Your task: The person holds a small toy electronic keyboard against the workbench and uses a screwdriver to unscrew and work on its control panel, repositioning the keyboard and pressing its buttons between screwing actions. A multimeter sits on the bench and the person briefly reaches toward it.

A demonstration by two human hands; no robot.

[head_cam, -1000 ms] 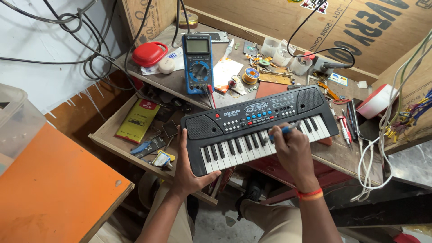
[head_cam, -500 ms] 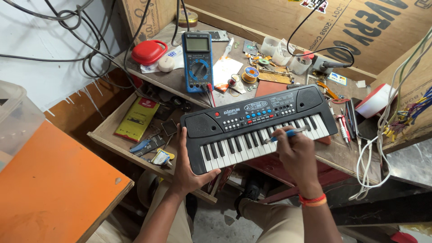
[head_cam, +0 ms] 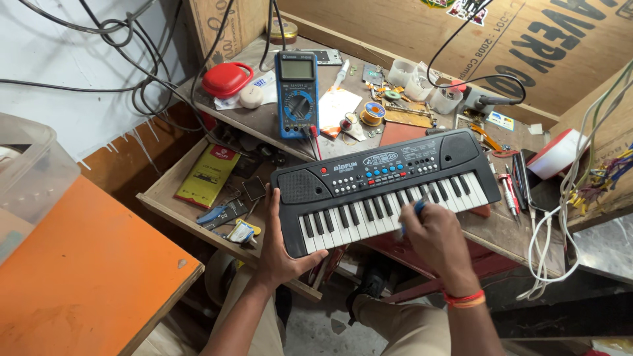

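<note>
A small black toy keyboard (head_cam: 382, 181) with white and black keys lies tilted across the front of a cluttered workbench. My left hand (head_cam: 280, 247) grips its lower left corner from underneath, thumb up along the left edge. My right hand (head_cam: 435, 240) hovers over the white keys near the middle, closed on a small blue tool (head_cam: 417, 209) whose tip shows above the fingers. An orange band sits on my right wrist.
A blue multimeter (head_cam: 298, 95) stands behind the keyboard, a red case (head_cam: 225, 79) to its left. An open drawer (head_cam: 198, 198) holds a yellow packet and small parts. Cups, tape and screwdrivers litter the bench. White cables hang right; an orange table (head_cam: 86, 283) lies left.
My right hand has slid left along the keys, from the right end toward the middle, still holding the blue tool. My left hand keeps its grip on the keyboard's corner.
</note>
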